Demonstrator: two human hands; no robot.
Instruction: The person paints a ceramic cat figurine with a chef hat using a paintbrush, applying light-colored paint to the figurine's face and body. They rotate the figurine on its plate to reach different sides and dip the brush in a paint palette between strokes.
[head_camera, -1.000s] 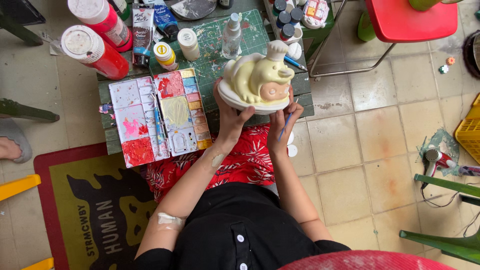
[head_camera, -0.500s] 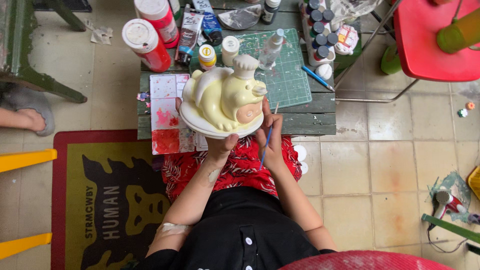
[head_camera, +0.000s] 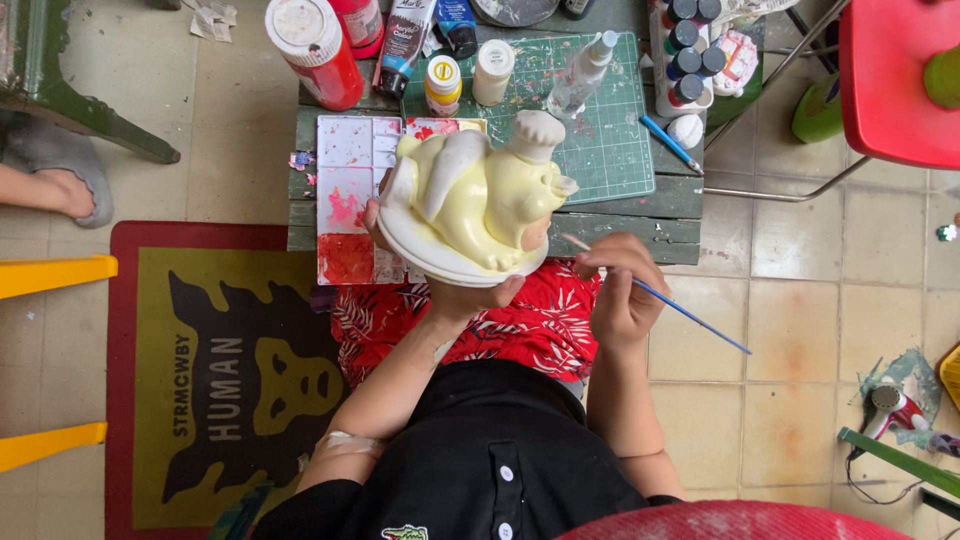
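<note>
left hand (head_camera: 450, 295): gripping underneath the figurine's base, holding it up
right hand (head_camera: 620, 290): pinching thin blue paintbrush (head_camera: 660, 298), tip nearing figurine
figurine (head_camera: 470, 200): pale yellow, hovering above paint palette (head_camera: 345, 200)
surface (head_camera: 640, 215): carrying bottles, green cutting mat (head_camera: 610, 140)

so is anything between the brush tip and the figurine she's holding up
Nothing visible. The right hand holds the paintbrush with its tip right beside the yellow figurine, which the left hand holds up from below. Only open air lies between them.
</note>
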